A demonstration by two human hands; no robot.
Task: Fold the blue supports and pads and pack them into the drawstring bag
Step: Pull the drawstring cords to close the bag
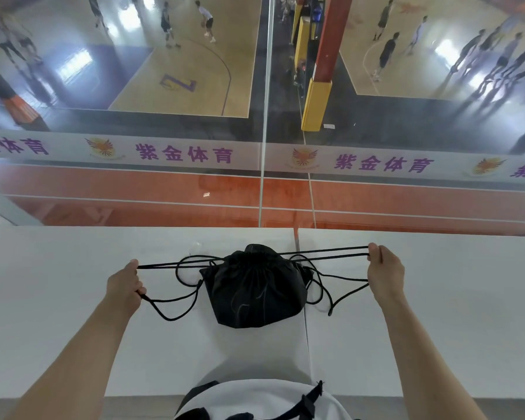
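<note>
Drawstring bag (255,286), bulging, sits on the white desk (73,298) midway between both hands, left fingers (131,269) and right fingers (375,253) clenched on its cords (325,253), apparently pulling outward to cinch it.

Bare forearms, no sleeves, white top (264,395) with black straps (311,401)

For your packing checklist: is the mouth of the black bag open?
No, the bag is cinched shut, both hands pulling its cords apart.
</note>
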